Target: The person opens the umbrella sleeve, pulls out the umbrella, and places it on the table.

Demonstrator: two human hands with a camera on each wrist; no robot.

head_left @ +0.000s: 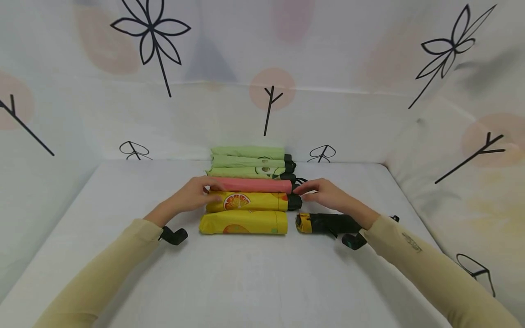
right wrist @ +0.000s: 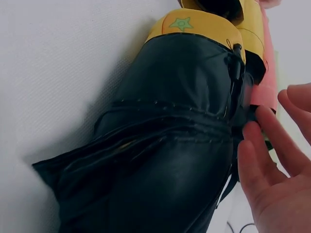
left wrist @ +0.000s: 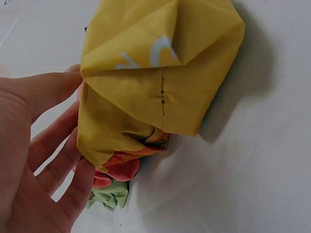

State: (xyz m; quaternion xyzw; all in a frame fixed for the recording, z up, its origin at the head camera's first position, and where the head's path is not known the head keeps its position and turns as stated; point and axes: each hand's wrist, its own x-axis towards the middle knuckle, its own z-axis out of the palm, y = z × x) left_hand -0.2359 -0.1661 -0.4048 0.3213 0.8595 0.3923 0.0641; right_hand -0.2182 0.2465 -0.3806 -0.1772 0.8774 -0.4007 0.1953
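Folded umbrellas lie in a row across the table. At the front is a flat yellow sleeve (head_left: 262,223); behind it come a yellow umbrella (head_left: 264,201) with an orange-slice print and a pink umbrella (head_left: 258,185). My left hand (head_left: 194,195) is at the left ends of the yellow and pink ones, its fingers loosely spread and its thumb by the yellow cloth. At the opposite ends, my right hand (head_left: 328,195) has relaxed fingers near the black handle (head_left: 294,202). Below it lies a black folded umbrella (right wrist: 165,131) with a yellow edge.
Several green umbrellas (head_left: 238,172) with avocado prints lie at the back of the row, close to the patterned backdrop (head_left: 229,123). The white table (head_left: 242,282) extends in front and to both sides. Dark wrist cameras hang below each wrist.
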